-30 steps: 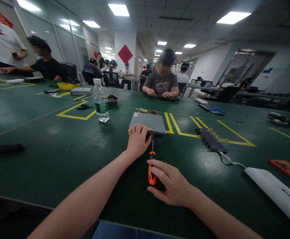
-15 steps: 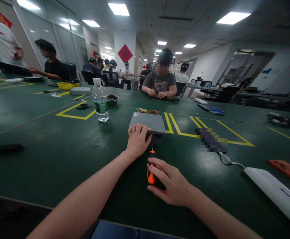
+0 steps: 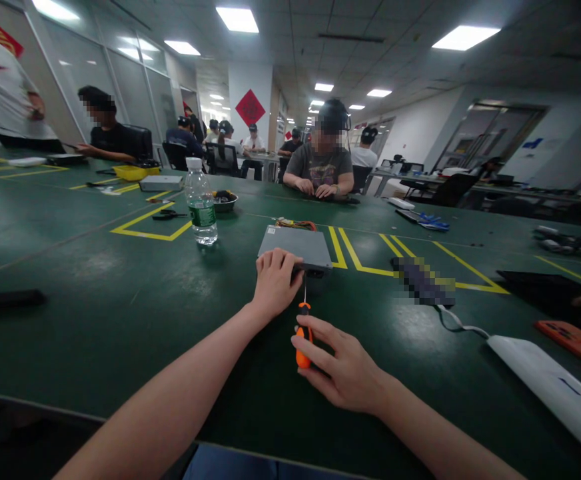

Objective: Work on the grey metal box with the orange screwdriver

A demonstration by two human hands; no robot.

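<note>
A grey metal box [image 3: 303, 248] with coloured wires [image 3: 298, 225] at its far side lies flat on the green table [image 3: 145, 347]. My left hand [image 3: 275, 283] grips its near left edge, fingers on top and thumb at the front side. In my right hand [image 3: 333, 360] is an orange and black screwdriver [image 3: 303, 340], held by the handle between thumb and fingers. Its thin shaft points away from me at the near side of the box, beside my left thumb. Whether the tip sits in a screw is too small to tell.
A water bottle [image 3: 201, 203] stands left of the box, with a small metal bowl [image 3: 225, 201] behind it. To the right lie a phone [image 3: 423, 281], a white power bank [image 3: 550, 393] and an orange phone [image 3: 575, 345]. A person [image 3: 320, 160] sits opposite.
A dark flat object and part of another person's hand have come in at the right edge. My right fingers have shifted slightly on the screwdriver handle. My left hand has stayed put.
</note>
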